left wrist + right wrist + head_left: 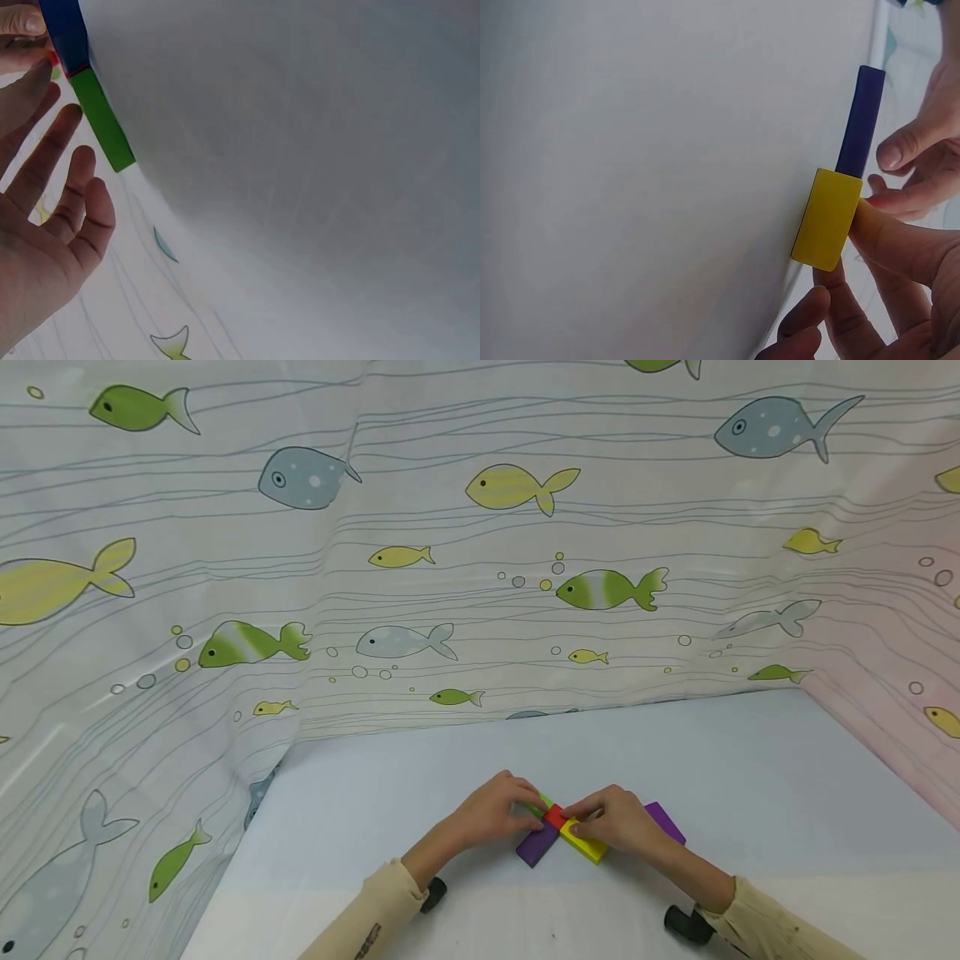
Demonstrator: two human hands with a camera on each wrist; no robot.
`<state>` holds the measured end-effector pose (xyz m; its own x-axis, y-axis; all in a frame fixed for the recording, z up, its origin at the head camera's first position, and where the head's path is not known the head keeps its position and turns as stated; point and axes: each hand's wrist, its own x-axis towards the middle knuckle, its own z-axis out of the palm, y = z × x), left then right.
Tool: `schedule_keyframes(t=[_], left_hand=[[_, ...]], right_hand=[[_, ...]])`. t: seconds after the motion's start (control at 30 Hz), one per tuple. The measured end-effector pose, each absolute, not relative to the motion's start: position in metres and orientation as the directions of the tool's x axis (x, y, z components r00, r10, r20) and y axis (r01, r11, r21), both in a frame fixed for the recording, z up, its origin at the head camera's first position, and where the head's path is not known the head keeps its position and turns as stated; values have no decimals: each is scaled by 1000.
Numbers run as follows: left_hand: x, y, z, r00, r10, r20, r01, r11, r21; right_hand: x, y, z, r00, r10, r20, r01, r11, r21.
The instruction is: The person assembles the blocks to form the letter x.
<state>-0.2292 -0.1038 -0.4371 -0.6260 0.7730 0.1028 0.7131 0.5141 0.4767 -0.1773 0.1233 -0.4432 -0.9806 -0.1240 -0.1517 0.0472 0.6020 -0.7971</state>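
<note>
On the white table lie several coloured blocks grouped around a small red block (pixel 554 816). A dark purple block (pixel 537 845) extends to its lower left, and a green block (pixel 545 799) shows partly behind my left fingers. My left hand (pixel 491 814) touches the group, thumb by the purple block and index finger close to the red one; its other fingers spread loosely in the left wrist view. With thumb and fingers, my right hand (pixel 622 820) holds the yellow block (pixel 827 219) at the lower right of the group, its index fingertip right at the red block.
A brighter purple block (pixel 664 823) lies beyond my right hand, partly covered by it. Behind the table (pixel 420 760) hangs a curtain (pixel 450 602) printed with fish. Dark wrist cameras (pixel 687 925) are worn below both hands.
</note>
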Motion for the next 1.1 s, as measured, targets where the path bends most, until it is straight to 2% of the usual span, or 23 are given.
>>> schedule_keyframes(t=[0.47, 1.1], left_hand=[[-226, -99, -436, -640, 766, 60, 729, 582, 360], [-223, -99, -433, -633, 770, 84, 750, 581, 316]], right_hand=[[-177, 125, -442, -978, -137, -155, 41, 604, -796], [-178, 125, -440, -975, -167, -148, 17, 605, -796]])
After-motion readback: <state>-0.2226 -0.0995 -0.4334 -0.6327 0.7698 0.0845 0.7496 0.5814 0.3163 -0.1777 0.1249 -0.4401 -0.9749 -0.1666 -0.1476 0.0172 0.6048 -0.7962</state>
